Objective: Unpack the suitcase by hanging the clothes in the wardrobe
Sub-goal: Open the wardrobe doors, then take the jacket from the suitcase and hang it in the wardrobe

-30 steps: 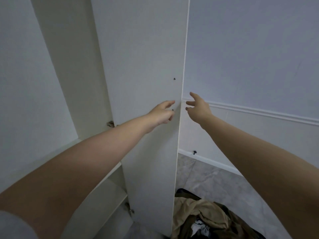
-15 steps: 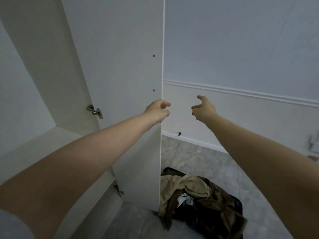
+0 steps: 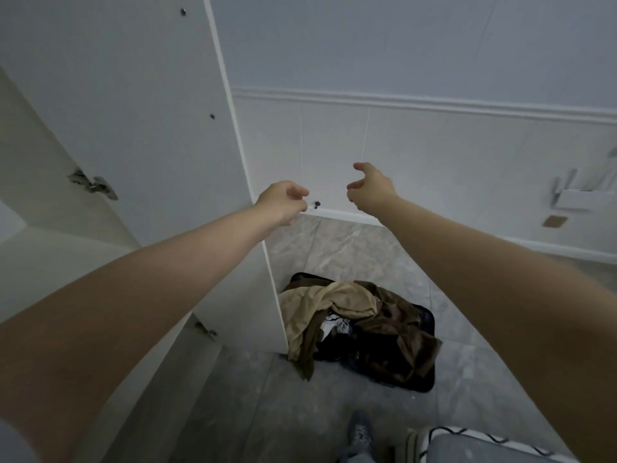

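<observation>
The white wardrobe door [image 3: 140, 105] stands swung open on the left, its edge running down the middle of the view. My left hand [image 3: 282, 202] hangs in the air just right of that edge with loosely curled fingers, holding nothing. My right hand [image 3: 369, 190] is stretched forward beside it, fingers relaxed and empty. On the grey floor below lies an open black suitcase [image 3: 425, 379], heaped with a tan garment [image 3: 330, 305] and dark brown clothes [image 3: 397, 339].
The wardrobe's inner shelf [image 3: 50, 259] shows at the left, with hinges [image 3: 93, 185] on the door. A white panelled wall [image 3: 434, 155] is straight ahead. A striped cushion or bed edge [image 3: 484, 446] sits at the bottom right, and my foot [image 3: 359, 436] stands on the tiles.
My view has tilted downward and right, bringing the suitcase into fuller view. My left hand has come off the door edge, and both hands have dropped lower.
</observation>
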Demonstrator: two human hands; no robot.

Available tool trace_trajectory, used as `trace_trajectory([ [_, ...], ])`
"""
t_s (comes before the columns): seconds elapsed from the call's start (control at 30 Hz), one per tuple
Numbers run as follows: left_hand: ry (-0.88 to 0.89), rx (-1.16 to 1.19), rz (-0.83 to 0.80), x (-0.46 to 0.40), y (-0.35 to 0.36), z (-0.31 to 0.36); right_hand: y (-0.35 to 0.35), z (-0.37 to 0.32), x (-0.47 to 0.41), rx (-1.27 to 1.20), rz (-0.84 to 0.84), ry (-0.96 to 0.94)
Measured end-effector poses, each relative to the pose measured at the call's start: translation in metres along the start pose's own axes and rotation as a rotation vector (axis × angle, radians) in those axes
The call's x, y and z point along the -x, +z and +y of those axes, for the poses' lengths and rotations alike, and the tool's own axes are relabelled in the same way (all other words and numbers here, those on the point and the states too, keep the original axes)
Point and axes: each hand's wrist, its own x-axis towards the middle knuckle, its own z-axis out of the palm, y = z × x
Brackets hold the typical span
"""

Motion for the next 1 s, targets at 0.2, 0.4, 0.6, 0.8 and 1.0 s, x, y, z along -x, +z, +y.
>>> trace_trajectory([
  [0.2,-0.069,-0.020,-0.053,-0.051,0.064,-0.008,-0.009,0.058,-0.031,0.029,-0.081,0.047],
  [0.4,-0.113,-0.054,-0.132,-0.111,0.128,-0.004,-0.031,0.119,-0.077,0.033,-0.126,0.138],
  [0.6,-0.137,-0.100,-0.218,-0.155,0.185,-0.002,-0.047,0.177,-0.117,0.070,-0.175,0.227],
  [0.8,-0.109,-0.220,-0.360,-0.190,0.217,-0.007,-0.047,0.225,-0.140,0.043,-0.194,0.356],
  [1.0,-0.117,-0.246,-0.434,-0.246,0.226,-0.019,-0.034,0.259,-0.173,0.024,-0.186,0.507],
])
